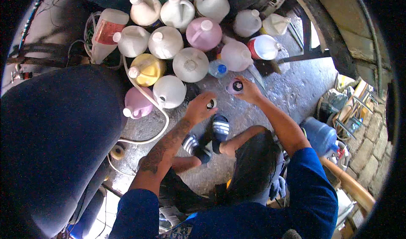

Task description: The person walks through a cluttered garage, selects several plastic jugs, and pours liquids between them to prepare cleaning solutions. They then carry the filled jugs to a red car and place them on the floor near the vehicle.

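My left hand (200,107) is closed around a small bottle with a dark, white-marked top (211,104); the rest of it is hidden by my fingers. Just right of it and farther off, my right hand (250,91) grips a small bottle of pale purple liquid (230,86), its dark top facing up. A small clear bottle with a blue cap (219,70) stands beyond the right hand. Nearest the left hand is an uncapped white jug (169,92) with a round opening.
Several plastic jugs crowd the floor ahead, among them a yellow jug (148,70) and a pink jug (204,34). A white hose (163,128) curves at left beside a large dark padded shape (63,146). A blue water jug (319,133) lies at right.
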A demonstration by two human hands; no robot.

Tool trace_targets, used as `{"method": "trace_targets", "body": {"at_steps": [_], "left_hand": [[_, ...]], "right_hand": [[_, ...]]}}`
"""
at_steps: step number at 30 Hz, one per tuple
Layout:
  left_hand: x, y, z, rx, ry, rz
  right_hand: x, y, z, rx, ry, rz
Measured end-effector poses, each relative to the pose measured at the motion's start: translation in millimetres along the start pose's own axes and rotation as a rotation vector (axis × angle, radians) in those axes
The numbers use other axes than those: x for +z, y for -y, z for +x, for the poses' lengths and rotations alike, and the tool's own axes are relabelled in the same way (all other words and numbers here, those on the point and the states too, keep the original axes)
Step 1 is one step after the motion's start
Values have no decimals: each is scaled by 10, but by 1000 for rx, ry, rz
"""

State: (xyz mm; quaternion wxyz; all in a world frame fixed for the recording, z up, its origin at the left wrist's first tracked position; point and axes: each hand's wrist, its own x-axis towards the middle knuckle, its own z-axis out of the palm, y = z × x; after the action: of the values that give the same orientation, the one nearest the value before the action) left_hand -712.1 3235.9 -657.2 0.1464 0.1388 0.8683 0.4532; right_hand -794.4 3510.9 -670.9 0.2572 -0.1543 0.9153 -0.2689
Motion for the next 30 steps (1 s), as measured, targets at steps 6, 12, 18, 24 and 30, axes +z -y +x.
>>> {"method": "trace_targets", "body": {"at_steps": [6,12,18,24,30], "left_hand": [[297,455,161,53,0,1],[640,988,186,108,-64,113],[616,1040,69,105,-193,11],[-584,-71,115,28,-4,-110],[-1574,-362,-7,150,-395,-602]], "right_hand": [[320,-237,391,-114,64,-48],[650,-425,604,-89,117,-58],[365,-356,476,-96,233,-188],[-528,-678,309,-149,333,-489],[-1271,1140,19,-333,-56,524]]}}
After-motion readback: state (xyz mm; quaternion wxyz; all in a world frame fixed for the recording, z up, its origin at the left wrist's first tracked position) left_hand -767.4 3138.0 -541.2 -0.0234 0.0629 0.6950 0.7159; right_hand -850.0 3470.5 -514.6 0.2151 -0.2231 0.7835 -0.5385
